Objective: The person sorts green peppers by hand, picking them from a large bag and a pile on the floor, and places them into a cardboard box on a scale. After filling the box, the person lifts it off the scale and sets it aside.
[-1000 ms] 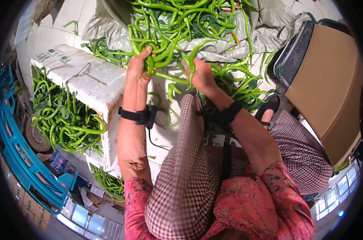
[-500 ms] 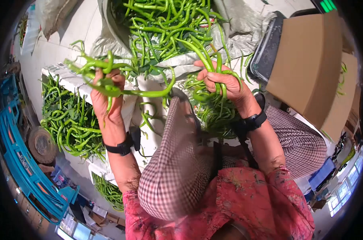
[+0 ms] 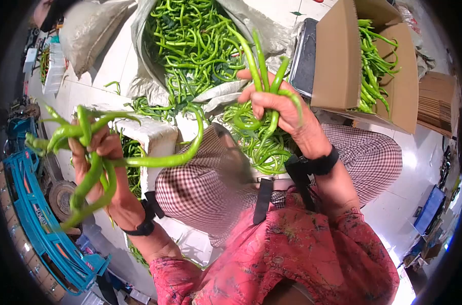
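My left hand [image 3: 99,152] grips a loose bunch of long green peppers [image 3: 91,175] at the left, above a white foam box [image 3: 159,133]. One curved pepper reaches from that bunch toward my knee. In my right hand [image 3: 284,112], several green peppers [image 3: 251,56] stick up between the fingers, over a pepper pile [image 3: 259,147] between my legs. Beyond both hands lies an open woven sack [image 3: 142,46] full of green peppers.
An open cardboard box [image 3: 337,61] holding green peppers stands at the right, beside a dark flat tray [image 3: 303,56]. A closed sack [image 3: 88,35] is at the upper left. Blue metal equipment [image 3: 32,208] and a wheel [image 3: 63,198] stand at far left.
My left hand has moved left and lower with its peppers. My right hand still holds its peppers, slightly further left. The view has shifted, showing the cardboard box's contents.
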Available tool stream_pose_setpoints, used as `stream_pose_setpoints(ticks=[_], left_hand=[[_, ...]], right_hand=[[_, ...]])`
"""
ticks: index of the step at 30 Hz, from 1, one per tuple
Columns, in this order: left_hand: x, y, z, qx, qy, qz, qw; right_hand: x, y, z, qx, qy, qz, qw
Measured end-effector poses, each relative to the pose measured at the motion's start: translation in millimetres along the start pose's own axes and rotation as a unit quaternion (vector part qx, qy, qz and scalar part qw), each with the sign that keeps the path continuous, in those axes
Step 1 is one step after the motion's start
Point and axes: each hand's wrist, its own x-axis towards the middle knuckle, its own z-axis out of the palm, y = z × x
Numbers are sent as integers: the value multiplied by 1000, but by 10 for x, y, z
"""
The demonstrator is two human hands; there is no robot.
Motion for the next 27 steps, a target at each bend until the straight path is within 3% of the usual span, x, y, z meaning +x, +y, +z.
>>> stream_pose_setpoints(ticks=[1, 3, 4, 5, 7, 8, 10, 13, 14, 17, 21, 27], left_hand=[[-99, 5, 92, 6, -6, 4, 1000], [-291, -42, 227, 22, -7, 6, 1000], [-394, -106, 290, 37, -17, 6, 999], [-505, -201, 320, 90, -24, 22, 995], [-618, -419, 452, 123, 29, 16, 992], [-623, -513, 475, 105, 48, -9, 993], [-627, -731, 527, 110, 67, -27, 991], [-594, -965, 468, 103, 73, -63, 990], [-586, -1036, 463, 89, 68, -72, 991], [-524, -1231, 408, 74, 33, -103, 991], [-481, -1462, 368, 109, 13, -143, 984], [-391, -1665, 309, 143, 28, -150, 978]], right_hand=[[-121, -148, 114, -118, 35, 19, 992], [-229, -113, 130, -331, 83, -40, 939], [-316, -138, 177, -366, 119, -13, 923], [-397, -112, 155, -446, 139, -51, 883], [-554, -232, 199, -501, 139, -74, 851], [-627, -249, 166, -501, 146, -79, 849], [-775, -284, 67, -569, 139, -154, 795], [-1039, -550, 59, -587, 146, -146, 782], [-1124, -696, 116, -649, 166, -138, 729], [-1287, -935, 63, -693, 196, -165, 674], [-1428, -1157, 30, -699, 212, -130, 670], [-1527, -1034, -103, -714, 224, -166, 642]])
